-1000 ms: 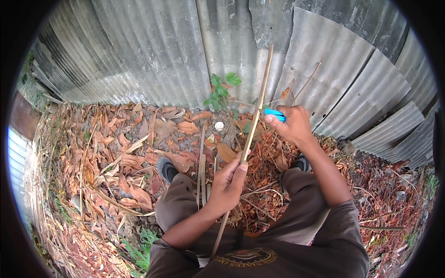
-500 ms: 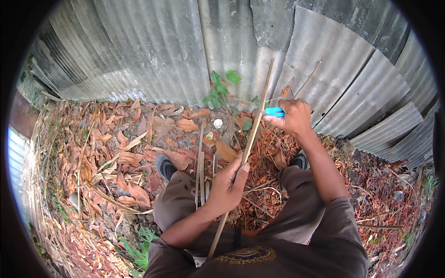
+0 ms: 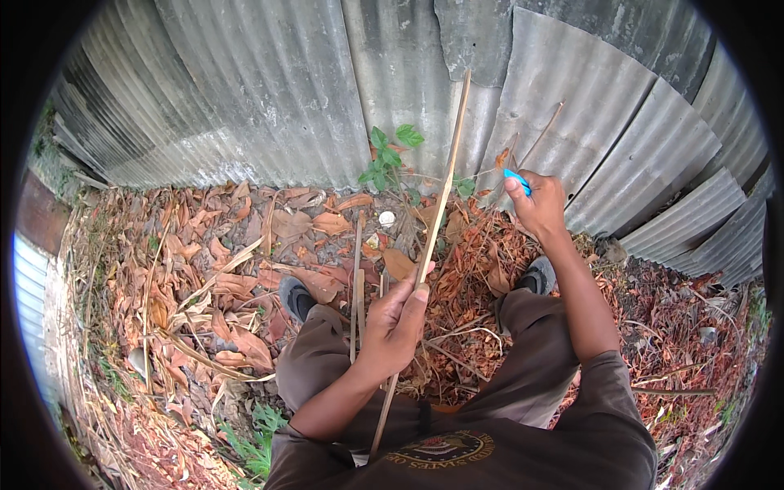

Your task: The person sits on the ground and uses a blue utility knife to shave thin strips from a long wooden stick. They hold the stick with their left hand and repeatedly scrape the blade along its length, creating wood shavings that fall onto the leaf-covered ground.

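A long, thin bamboo strip (image 3: 445, 192) slants up from my lap toward the metal sheets, with a paler stretch along its middle. My left hand (image 3: 392, 331) is closed around it below that stretch, thumb lying along the front. Off to the right of the strip, my right hand (image 3: 541, 202) is closed on a small blue utility knife (image 3: 517, 181). Only part of the knife's body shows; I cannot make out its blade. The knife and strip are apart. Several more strips (image 3: 358, 278) stand between my knees, their lower ends hidden by my left arm.
A fence of corrugated metal sheets (image 3: 269, 98) runs across the far side. A small green plant (image 3: 382, 163) and a thin twig (image 3: 543, 135) rise before it. Dry brown leaves (image 3: 237, 286) cover the ground, with a white round object (image 3: 386, 219) among them.
My right hand has moved right, taking the knife away from the strip and turning it. The strip's upper end has swung slightly left and up in my left hand.
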The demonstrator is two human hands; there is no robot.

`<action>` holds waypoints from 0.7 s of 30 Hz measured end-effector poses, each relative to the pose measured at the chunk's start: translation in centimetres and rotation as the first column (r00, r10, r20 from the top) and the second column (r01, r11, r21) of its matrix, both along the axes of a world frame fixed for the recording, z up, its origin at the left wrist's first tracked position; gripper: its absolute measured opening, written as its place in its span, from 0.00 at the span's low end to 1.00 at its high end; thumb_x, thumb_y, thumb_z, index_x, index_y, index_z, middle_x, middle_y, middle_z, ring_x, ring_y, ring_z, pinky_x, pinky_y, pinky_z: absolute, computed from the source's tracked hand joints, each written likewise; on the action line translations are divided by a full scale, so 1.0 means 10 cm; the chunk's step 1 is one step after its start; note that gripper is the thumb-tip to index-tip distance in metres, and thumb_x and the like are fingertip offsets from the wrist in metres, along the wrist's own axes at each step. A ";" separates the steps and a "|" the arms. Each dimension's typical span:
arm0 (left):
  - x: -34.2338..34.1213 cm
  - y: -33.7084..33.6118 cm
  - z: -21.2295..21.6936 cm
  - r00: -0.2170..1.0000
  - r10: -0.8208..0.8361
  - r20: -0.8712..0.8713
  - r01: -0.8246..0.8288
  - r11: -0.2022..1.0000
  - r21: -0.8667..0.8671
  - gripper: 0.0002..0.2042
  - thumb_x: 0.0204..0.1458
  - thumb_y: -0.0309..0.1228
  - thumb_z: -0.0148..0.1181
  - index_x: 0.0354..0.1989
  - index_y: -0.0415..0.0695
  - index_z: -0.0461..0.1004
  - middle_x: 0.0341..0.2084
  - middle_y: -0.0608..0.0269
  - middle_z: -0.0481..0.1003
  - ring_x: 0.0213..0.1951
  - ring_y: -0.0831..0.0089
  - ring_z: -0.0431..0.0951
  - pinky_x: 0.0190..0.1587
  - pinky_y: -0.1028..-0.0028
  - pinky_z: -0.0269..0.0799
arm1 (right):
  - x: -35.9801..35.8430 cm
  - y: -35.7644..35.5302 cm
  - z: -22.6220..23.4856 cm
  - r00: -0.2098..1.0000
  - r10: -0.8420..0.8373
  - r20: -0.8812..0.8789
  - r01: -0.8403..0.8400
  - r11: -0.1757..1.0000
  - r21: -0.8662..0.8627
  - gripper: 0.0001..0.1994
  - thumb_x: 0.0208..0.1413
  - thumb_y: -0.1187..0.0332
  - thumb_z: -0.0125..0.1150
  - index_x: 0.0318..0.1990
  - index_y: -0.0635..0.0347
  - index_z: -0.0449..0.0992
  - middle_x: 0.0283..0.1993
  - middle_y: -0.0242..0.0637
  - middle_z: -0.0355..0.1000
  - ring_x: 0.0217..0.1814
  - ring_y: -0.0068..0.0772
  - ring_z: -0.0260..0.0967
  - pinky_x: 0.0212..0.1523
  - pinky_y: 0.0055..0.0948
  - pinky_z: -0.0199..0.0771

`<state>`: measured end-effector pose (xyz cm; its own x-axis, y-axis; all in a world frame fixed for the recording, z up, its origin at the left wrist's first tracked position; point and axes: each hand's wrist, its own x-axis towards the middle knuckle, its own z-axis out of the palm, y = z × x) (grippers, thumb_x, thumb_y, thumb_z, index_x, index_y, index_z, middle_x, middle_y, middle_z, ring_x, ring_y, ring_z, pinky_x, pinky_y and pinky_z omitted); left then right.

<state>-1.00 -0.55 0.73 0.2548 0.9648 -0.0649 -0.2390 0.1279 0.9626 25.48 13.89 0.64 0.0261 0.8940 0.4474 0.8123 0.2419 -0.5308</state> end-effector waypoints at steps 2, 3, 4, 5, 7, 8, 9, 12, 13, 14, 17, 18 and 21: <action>0.05 -0.01 -0.02 1.000 -0.009 -0.017 0.009 1.000 0.017 0.21 0.64 0.31 0.46 0.65 0.38 0.59 0.18 0.81 0.56 0.19 0.92 0.54 0.20 0.85 0.50 | -0.18 -0.05 0.03 0.997 0.076 0.022 -0.077 0.996 0.052 0.34 0.48 0.31 0.52 0.19 0.59 0.77 0.11 0.41 0.65 0.17 0.47 0.68 0.22 0.41 0.67; 0.07 0.01 -0.04 0.999 -0.008 -0.042 0.009 0.999 0.031 0.21 0.64 0.31 0.46 0.65 0.38 0.59 0.18 0.81 0.56 0.19 0.92 0.54 0.21 0.85 0.50 | -0.26 -0.11 0.07 0.993 0.112 0.032 -0.114 0.992 0.055 0.34 0.47 0.31 0.53 0.19 0.59 0.77 0.11 0.41 0.66 0.16 0.47 0.68 0.22 0.41 0.67; 0.06 0.04 -0.04 0.997 -0.004 -0.079 0.008 0.999 0.047 0.22 0.64 0.31 0.46 0.65 0.38 0.59 0.19 0.81 0.56 0.20 0.92 0.54 0.21 0.85 0.50 | -0.33 -0.15 0.08 0.988 0.150 0.032 -0.151 0.987 0.060 0.34 0.47 0.32 0.53 0.19 0.59 0.77 0.11 0.40 0.66 0.16 0.46 0.68 0.22 0.41 0.67; 0.09 0.05 -0.02 0.995 0.003 -0.103 0.002 0.999 0.052 0.22 0.64 0.30 0.47 0.65 0.37 0.58 0.20 0.81 0.56 0.21 0.92 0.53 0.22 0.85 0.50 | -0.37 -0.17 0.10 0.986 0.166 0.029 -0.168 0.984 0.056 0.33 0.47 0.32 0.54 0.19 0.59 0.77 0.11 0.40 0.66 0.16 0.46 0.68 0.21 0.41 0.67; 0.14 0.03 -0.01 0.993 0.010 -0.121 -0.003 0.998 0.062 0.22 0.63 0.29 0.48 0.65 0.37 0.59 0.20 0.80 0.56 0.22 0.92 0.53 0.22 0.85 0.50 | -0.42 -0.21 0.11 0.981 0.192 0.024 -0.193 0.980 0.049 0.32 0.47 0.33 0.56 0.19 0.58 0.77 0.11 0.40 0.66 0.16 0.45 0.69 0.21 0.40 0.67; 0.15 0.02 -0.01 0.991 0.010 -0.130 -0.001 0.998 0.068 0.22 0.63 0.29 0.48 0.65 0.37 0.59 0.20 0.80 0.57 0.22 0.91 0.53 0.22 0.85 0.50 | -0.44 -0.21 0.10 0.981 0.194 0.028 -0.195 0.980 0.041 0.32 0.46 0.33 0.56 0.19 0.58 0.77 0.11 0.40 0.66 0.16 0.45 0.69 0.21 0.40 0.67; 0.13 0.02 0.00 0.987 0.017 -0.157 -0.004 0.996 0.086 0.22 0.63 0.29 0.49 0.65 0.37 0.59 0.20 0.80 0.57 0.22 0.91 0.54 0.22 0.85 0.51 | -0.46 -0.21 0.10 0.980 0.195 0.033 -0.196 0.980 0.033 0.31 0.46 0.33 0.57 0.19 0.58 0.77 0.11 0.39 0.66 0.16 0.45 0.69 0.21 0.40 0.67; 0.12 0.01 -0.02 0.966 0.079 -0.246 -0.030 0.980 0.197 0.23 0.62 0.27 0.50 0.65 0.36 0.59 0.20 0.77 0.60 0.22 0.90 0.56 0.23 0.84 0.54 | -0.47 -0.21 0.13 0.976 0.211 0.059 -0.214 0.976 0.044 0.31 0.46 0.33 0.57 0.19 0.57 0.77 0.11 0.39 0.66 0.16 0.45 0.69 0.21 0.41 0.67; 0.13 0.02 -0.05 0.952 0.113 -0.286 -0.032 0.962 0.272 0.23 0.61 0.27 0.50 0.64 0.36 0.59 0.20 0.76 0.60 0.22 0.90 0.57 0.23 0.84 0.55 | -0.46 -0.21 0.16 0.975 0.213 0.070 -0.217 0.974 0.062 0.31 0.45 0.33 0.57 0.19 0.57 0.77 0.11 0.40 0.66 0.16 0.45 0.69 0.21 0.41 0.67; 0.14 0.02 -0.06 0.934 0.150 -0.323 -0.031 0.938 0.346 0.23 0.61 0.26 0.50 0.64 0.36 0.59 0.20 0.75 0.61 0.22 0.90 0.58 0.23 0.83 0.56 | -0.45 -0.18 0.15 0.974 0.210 0.084 -0.218 0.970 0.105 0.31 0.46 0.33 0.57 0.19 0.57 0.77 0.11 0.39 0.66 0.16 0.45 0.69 0.21 0.41 0.67; 0.16 -0.10 -0.08 0.909 0.127 -0.397 0.023 0.936 0.352 0.22 0.59 0.25 0.52 0.62 0.34 0.61 0.23 0.61 0.70 0.26 0.83 0.68 0.29 0.79 0.67 | -0.30 -0.07 0.08 0.971 0.085 0.225 -0.121 0.982 0.148 0.32 0.47 0.33 0.56 0.18 0.57 0.76 0.11 0.40 0.66 0.16 0.46 0.69 0.21 0.40 0.67; 0.18 -0.14 -0.09 0.915 0.124 -0.384 0.029 0.929 0.369 0.22 0.59 0.25 0.52 0.61 0.34 0.62 0.24 0.59 0.71 0.27 0.82 0.70 0.31 0.78 0.68 | -0.18 0.10 0.09 0.990 -0.029 0.139 0.006 0.986 0.165 0.33 0.48 0.33 0.55 0.18 0.58 0.76 0.11 0.40 0.65 0.16 0.46 0.69 0.21 0.40 0.67; 0.14 -0.18 -0.09 0.940 0.046 -0.339 0.080 0.934 0.348 0.22 0.61 0.26 0.50 0.63 0.33 0.58 0.26 0.72 0.67 0.26 0.90 0.63 0.27 0.86 0.59 | 0.31 0.26 0.18 0.970 -0.239 0.040 0.223 0.945 0.239 0.36 0.50 0.32 0.51 0.16 0.62 0.73 0.09 0.42 0.62 0.15 0.46 0.67 0.20 0.41 0.65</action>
